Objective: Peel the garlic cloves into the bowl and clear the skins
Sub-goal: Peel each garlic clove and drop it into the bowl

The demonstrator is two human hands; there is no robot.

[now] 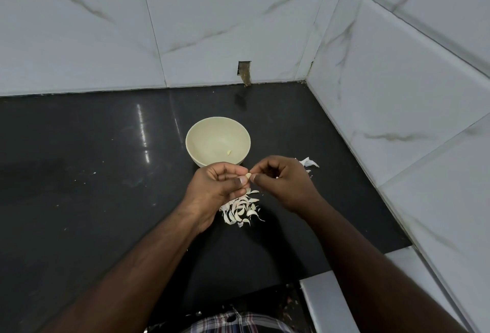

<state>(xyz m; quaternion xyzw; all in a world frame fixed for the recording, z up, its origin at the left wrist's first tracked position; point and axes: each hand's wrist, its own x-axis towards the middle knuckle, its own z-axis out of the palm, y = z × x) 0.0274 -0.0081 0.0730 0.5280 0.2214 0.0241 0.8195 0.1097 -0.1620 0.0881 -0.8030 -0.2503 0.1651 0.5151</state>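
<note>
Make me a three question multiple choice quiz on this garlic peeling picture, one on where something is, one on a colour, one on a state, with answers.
1. Where does the pile of white papery garlic skins lie?
A. inside the bowl
B. on the black glossy countertop, below the hands
C. on the wall tiles

2. What colour is the small round bowl?
A. red
B. pale cream
C. black

3. What are the hands doing?
A. both resting flat on the counter
B. lifting the bowl
C. left hand and right hand pinching one small pale garlic clove between them

Answers: 1 B, the skins sit on the dark counter nearer the person than the bowl. 2 B, its wall and inside are cream. 3 C, fingertips of both hands meet on the clove in a pinching grip.
</note>
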